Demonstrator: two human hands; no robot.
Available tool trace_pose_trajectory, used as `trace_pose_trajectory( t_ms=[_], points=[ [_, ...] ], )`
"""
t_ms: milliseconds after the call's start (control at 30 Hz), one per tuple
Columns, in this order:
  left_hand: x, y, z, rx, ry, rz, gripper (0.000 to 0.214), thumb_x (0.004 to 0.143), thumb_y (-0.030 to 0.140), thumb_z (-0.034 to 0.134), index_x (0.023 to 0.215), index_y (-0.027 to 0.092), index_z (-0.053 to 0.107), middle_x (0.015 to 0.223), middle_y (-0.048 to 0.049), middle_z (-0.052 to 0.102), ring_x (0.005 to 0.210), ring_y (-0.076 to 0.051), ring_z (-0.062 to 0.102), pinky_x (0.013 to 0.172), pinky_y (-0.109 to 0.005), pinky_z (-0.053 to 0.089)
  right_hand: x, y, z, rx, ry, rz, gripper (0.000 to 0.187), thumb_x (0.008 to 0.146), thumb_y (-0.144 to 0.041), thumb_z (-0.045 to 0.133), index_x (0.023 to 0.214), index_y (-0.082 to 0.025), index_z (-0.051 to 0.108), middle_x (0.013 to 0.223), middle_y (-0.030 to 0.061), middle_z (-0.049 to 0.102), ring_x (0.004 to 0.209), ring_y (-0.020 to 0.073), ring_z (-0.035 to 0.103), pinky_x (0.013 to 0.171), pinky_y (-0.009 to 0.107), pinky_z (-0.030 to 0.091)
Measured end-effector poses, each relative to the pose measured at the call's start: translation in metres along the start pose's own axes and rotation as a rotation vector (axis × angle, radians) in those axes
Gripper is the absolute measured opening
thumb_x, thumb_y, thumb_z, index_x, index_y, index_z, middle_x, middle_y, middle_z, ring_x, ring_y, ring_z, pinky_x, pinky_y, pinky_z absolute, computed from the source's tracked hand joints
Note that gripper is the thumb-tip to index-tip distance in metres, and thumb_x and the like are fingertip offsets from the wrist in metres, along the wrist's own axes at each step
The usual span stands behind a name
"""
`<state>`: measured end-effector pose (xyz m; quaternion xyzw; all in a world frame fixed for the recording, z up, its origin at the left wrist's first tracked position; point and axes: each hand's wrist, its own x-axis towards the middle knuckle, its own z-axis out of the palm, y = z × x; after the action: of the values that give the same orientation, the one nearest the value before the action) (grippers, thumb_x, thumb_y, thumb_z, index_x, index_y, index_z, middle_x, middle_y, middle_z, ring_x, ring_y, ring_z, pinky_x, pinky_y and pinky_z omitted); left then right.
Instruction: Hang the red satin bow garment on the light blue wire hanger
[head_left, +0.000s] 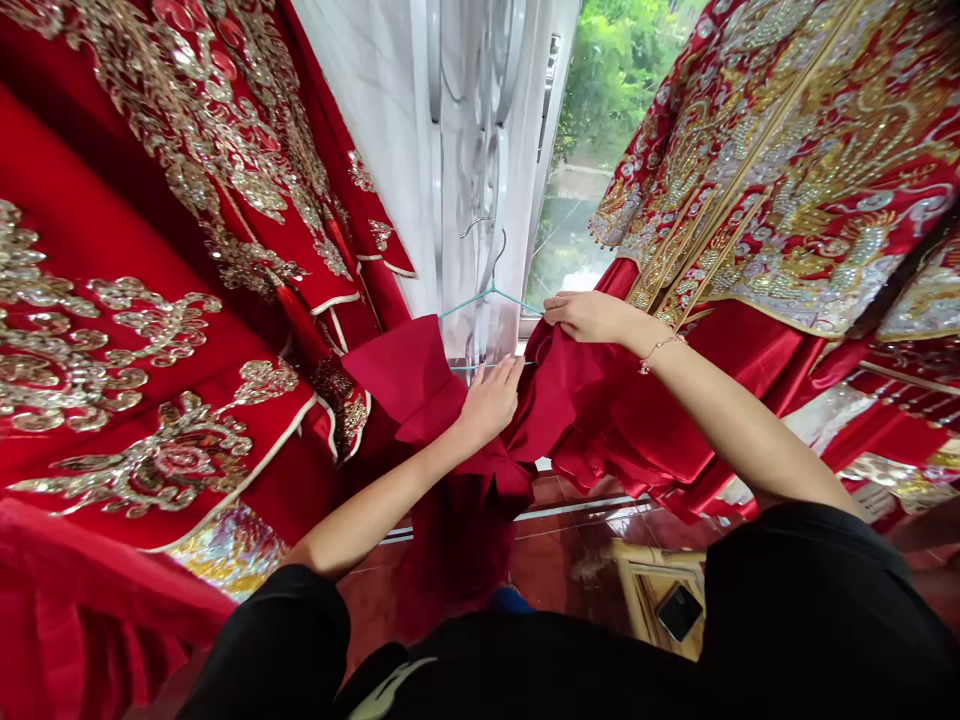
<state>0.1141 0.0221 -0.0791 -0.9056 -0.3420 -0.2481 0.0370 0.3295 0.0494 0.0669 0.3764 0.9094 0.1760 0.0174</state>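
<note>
A plain dark red garment (442, 400) hangs over a thin light-blue wire hanger (487, 295) in front of a window. My left hand (491, 400) is closed on the cloth at the hanger's lower bar. My right hand (585, 315) pinches the red fabric at the hanger's right shoulder. A thin bracelet sits on my right wrist.
Red robes with gold and silver embroidery hang at the left (150, 300) and the right (795, 170). White curtain (420, 150) and window (600, 120) lie ahead. Below, a bamboo stool (645, 590) holds a black phone (679, 612) on a reddish floor.
</note>
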Motion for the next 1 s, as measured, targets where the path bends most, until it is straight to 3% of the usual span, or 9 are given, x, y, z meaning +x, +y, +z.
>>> trace_pose_trajectory(
  t_ms=[200, 367, 500, 633, 700, 800, 900, 1000],
  points=[
    [-0.002, -0.003, -0.007, 0.081, -0.144, -0.009, 0.058, 0.094, 0.003, 0.032, 0.151, 0.002, 0.042, 0.157, -0.022, 0.044, 0.151, -0.03, 0.037, 0.124, -0.051, 0.031, 0.018, -0.003, -0.01, 0.024, 0.008, -0.01, 0.025, 0.08, -0.002, 0.047, 0.07, -0.022, 0.057, 0.083, 0.0063, 0.062, 0.087, 0.0219, 0.058, 0.076, 0.033, 0.041],
    [-0.006, -0.009, -0.009, 0.018, -0.111, 0.06, 0.056, 0.087, 0.0, 0.042, 0.142, 0.0, 0.051, 0.152, -0.0269, 0.049, 0.15, -0.033, 0.037, 0.123, -0.053, 0.033, 0.032, -0.016, -0.015, -0.056, -0.028, 0.013, 0.026, 0.084, -0.003, 0.045, 0.075, -0.021, 0.061, 0.087, 0.0069, 0.065, 0.088, 0.0212, 0.06, 0.072, 0.032, 0.038],
    [-0.006, -0.015, -0.006, -0.313, 0.038, -0.035, 0.065, 0.086, 0.0, 0.044, 0.15, 0.011, 0.043, 0.148, -0.0209, 0.055, 0.145, -0.028, 0.047, 0.122, -0.051, 0.035, 0.035, -0.027, -0.017, -0.091, -0.054, 0.072, 0.027, 0.086, -0.005, 0.043, 0.078, -0.018, 0.064, 0.09, 0.0084, 0.067, 0.085, 0.0215, 0.062, 0.068, 0.033, 0.035],
    [0.002, -0.002, -0.003, -0.739, 0.223, -0.195, 0.051, 0.098, 0.014, 0.042, 0.149, 0.018, 0.043, 0.144, -0.0145, 0.059, 0.134, -0.019, 0.057, 0.117, -0.037, 0.043, 0.034, -0.031, -0.019, -0.057, -0.054, 0.095, 0.029, 0.087, -0.006, 0.039, 0.081, -0.017, 0.065, 0.09, 0.0104, 0.066, 0.085, 0.0228, 0.063, 0.07, 0.034, 0.034],
    [0.011, 0.009, 0.0, -0.876, 0.194, -0.2, 0.043, 0.097, 0.021, 0.052, 0.14, 0.016, 0.051, 0.144, -0.0145, 0.059, 0.134, -0.021, 0.057, 0.116, -0.037, 0.044, 0.034, -0.031, -0.019, -0.017, -0.034, 0.111, 0.027, 0.086, -0.006, 0.04, 0.078, -0.017, 0.064, 0.088, 0.0102, 0.065, 0.084, 0.0226, 0.062, 0.07, 0.035, 0.035],
    [0.023, 0.018, 0.005, -1.031, 0.047, -0.173, 0.031, 0.095, 0.021, 0.056, 0.124, 0.012, 0.062, 0.132, -0.0144, 0.068, 0.125, -0.025, 0.064, 0.11, -0.038, 0.05, 0.03, -0.032, -0.016, 0.095, 0.006, 0.11, 0.025, 0.085, -0.007, 0.04, 0.078, -0.018, 0.062, 0.085, 0.0081, 0.063, 0.081, 0.0211, 0.06, 0.073, 0.035, 0.039],
    [0.022, 0.017, 0.005, -0.968, -0.001, -0.175, 0.033, 0.095, 0.018, 0.054, 0.126, 0.012, 0.063, 0.133, -0.0155, 0.067, 0.126, -0.026, 0.064, 0.11, -0.038, 0.051, 0.011, -0.033, -0.01, 0.254, 0.194, 0.132, 0.03, 0.083, -0.007, 0.039, 0.095, -0.019, 0.064, 0.088, 0.0072, 0.063, 0.088, 0.0216, 0.06, 0.083, 0.037, 0.048],
    [-0.006, 0.008, -0.015, -0.782, 0.15, -0.173, 0.052, 0.093, 0.011, 0.048, 0.145, 0.017, 0.05, 0.148, -0.0146, 0.054, 0.138, -0.022, 0.055, 0.115, -0.037, 0.046, -0.027, -0.033, -0.001, 0.371, 0.65, 0.337, 0.043, 0.087, -0.012, 0.037, 0.121, -0.025, 0.059, 0.108, 0.0093, 0.061, 0.105, 0.0233, 0.06, 0.091, 0.044, 0.053]
  ],
)
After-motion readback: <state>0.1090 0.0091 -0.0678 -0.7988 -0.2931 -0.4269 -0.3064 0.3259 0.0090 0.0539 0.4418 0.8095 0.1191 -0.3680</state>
